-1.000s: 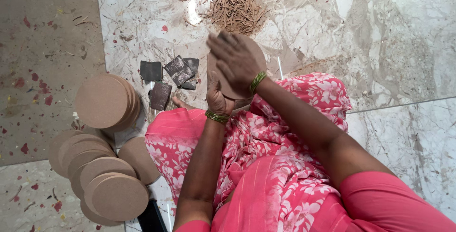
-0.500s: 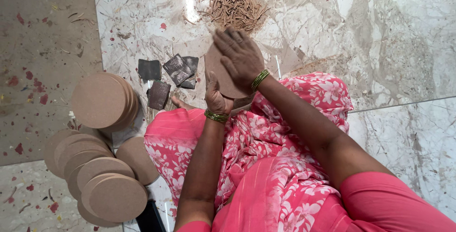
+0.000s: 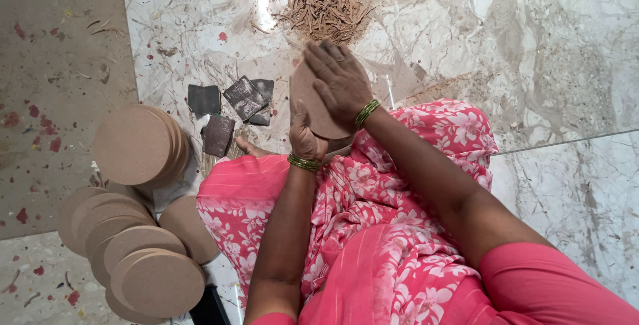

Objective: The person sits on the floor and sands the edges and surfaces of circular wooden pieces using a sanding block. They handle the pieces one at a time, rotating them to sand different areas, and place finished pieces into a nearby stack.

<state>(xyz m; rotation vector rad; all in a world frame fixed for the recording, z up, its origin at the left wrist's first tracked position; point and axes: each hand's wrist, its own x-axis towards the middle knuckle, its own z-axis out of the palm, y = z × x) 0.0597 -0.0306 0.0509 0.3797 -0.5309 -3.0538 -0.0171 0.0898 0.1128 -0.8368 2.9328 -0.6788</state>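
**Round board held over a marble floor**

The left hand [image 3: 305, 135] grips a round brown disc [image 3: 313, 102] from below, above the lap; the right hand [image 3: 339, 82] lies flat, fingers spread, pressing its top. The floor [image 3: 532, 65] is veined marble. A heap of shavings [image 3: 329, 2] lies ahead, dark sandpaper squares [image 3: 229, 109] to the left, and stacked discs [image 3: 136, 142] beyond them.

Single head-mounted view, aimed steeply down from above the seated person. Close range: lap and both forearms fill the near centre; marble floor [image 3: 546, 52] extends far, left and right.
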